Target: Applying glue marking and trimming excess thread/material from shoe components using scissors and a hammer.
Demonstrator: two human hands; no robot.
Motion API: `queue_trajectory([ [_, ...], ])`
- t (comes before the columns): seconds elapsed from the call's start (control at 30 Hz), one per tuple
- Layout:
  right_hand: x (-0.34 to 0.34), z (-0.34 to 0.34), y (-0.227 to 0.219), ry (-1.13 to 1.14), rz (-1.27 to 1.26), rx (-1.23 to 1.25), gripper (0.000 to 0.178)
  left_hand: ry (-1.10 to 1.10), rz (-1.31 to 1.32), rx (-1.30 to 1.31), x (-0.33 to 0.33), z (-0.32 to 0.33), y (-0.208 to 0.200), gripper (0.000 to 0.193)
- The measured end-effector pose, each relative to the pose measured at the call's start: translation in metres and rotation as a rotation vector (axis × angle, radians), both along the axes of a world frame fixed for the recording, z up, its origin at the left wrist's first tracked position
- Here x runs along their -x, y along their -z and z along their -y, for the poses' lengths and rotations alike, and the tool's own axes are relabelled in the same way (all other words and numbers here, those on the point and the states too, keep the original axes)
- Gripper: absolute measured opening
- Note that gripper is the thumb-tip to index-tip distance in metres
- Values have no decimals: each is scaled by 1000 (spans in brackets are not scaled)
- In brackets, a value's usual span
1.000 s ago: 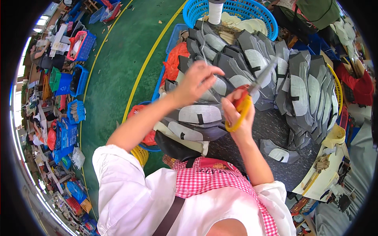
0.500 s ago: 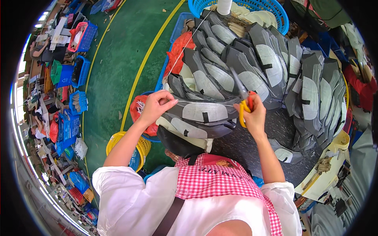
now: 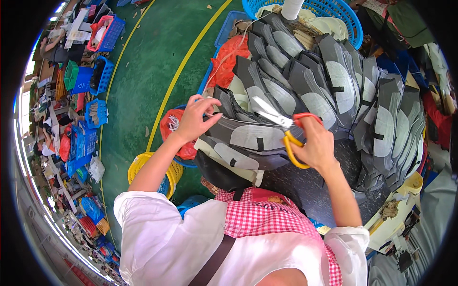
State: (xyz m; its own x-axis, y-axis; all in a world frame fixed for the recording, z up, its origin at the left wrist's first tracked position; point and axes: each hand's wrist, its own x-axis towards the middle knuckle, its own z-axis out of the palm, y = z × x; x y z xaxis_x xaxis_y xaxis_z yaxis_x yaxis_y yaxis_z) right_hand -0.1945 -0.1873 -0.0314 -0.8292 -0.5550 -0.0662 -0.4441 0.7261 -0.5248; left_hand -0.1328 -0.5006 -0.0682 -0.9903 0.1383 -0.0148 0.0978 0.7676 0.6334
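Note:
A white string (image 3: pixel 245 34) comes down from the white spool (image 3: pixel 292 8) at the table's far edge to my left hand (image 3: pixel 198 119). The fingers of that hand are bent and pinch the string at the left end of a stacked bundle of dark grey cut pieces (image 3: pixel 255 137) with pale oval patches. Along the bundle's upper edge runs a thin pale line. My right hand (image 3: pixel 316 145) grips scissors (image 3: pixel 285 123) with red and yellow handles. Their blades are spread and point left, over the bundle's far side.
Many similar stacked bundles (image 3: pixel 305 90) cover the dark speckled table (image 3: pixel 329 167). Beyond them is a blue basket (image 3: pixel 355 28) of pale pieces. An orange-red bag (image 3: pixel 234 57) lies at the left edge; a yellow basket (image 3: pixel 143 164) stands below on the green floor (image 3: pixel 143 62).
My right hand has turned the scissors from pointing up to pointing left, with the blades now spread. My left hand's fingers have curled more, and the string has slackened into a curve.

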Motion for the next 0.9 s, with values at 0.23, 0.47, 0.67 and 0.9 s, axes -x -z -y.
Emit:
queue_trajectory([
  [0.23,21,81,-4,-405,-65,-305,41,25,-53,-109,4,-5,-15,29],
  [0.47,5,32,6,-135,267,-39,38,-219,75,-564,-9,-29,-25,36],
  [0.67,-21,32,-7,551,970,1070,31,375,25,-600,38,-102,-38,42],
  [0.9,2,-27,14,655,551,859,26,388,-369,-20,132,-19,-36,10],
])
